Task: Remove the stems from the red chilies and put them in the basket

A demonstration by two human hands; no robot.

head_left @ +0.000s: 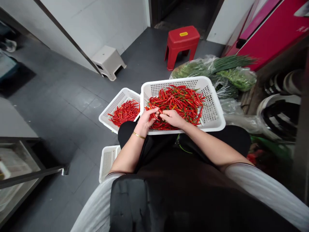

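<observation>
A white perforated basket rests on my lap, heaped with red chili peppers, several with green stems. My left hand and my right hand meet at the basket's near edge, fingers curled and pinching a red chili between them. A thin gold bangle circles my left wrist. To the left, lower down, a second white basket holds a smaller pile of red chilies.
A third white basket lies on the grey floor by my left knee. Bagged green vegetables sit beyond the lap basket. A red stool and a beige stool stand further off. Stacked bowls are at right.
</observation>
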